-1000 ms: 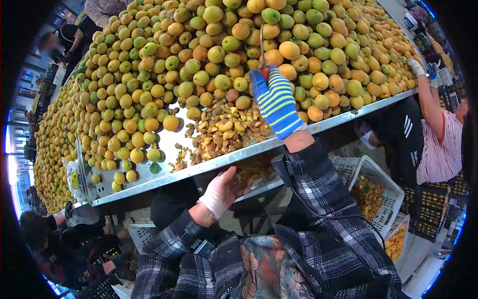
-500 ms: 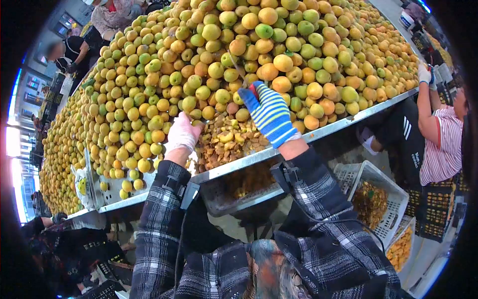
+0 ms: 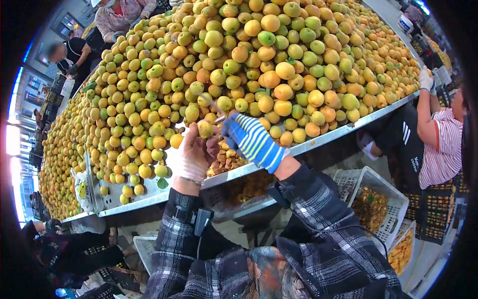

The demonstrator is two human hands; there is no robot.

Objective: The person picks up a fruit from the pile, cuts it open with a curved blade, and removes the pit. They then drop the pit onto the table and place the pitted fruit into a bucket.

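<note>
In front of me, my left hand (image 3: 196,152), in a thin pale glove, grips a yellow-green apricot (image 3: 204,128) with its fingertips. My right hand (image 3: 256,142), in a blue, white and yellow striped glove, is closed on a thin curved metal tool (image 3: 215,105). The tool's far end is blurred, and its exact kind cannot be made out. Its shaft rises just beyond the apricot. Beneath and between the hands lie brown-yellow fruit pieces (image 3: 230,160), partly covered by them. A big heap of whole apricots (image 3: 219,55) spreads behind.
The metal table edge (image 3: 318,142) runs in front of me. A crate (image 3: 383,199) of fruit scraps stands below right, beside a crate of orange pieces (image 3: 401,254). A person in a striped shirt (image 3: 443,144) works at the right; others stand far left.
My left hand has risen with an apricot now in its fingers. My right hand has moved left and down, bringing the tool close to it. More of the scraps are covered.
</note>
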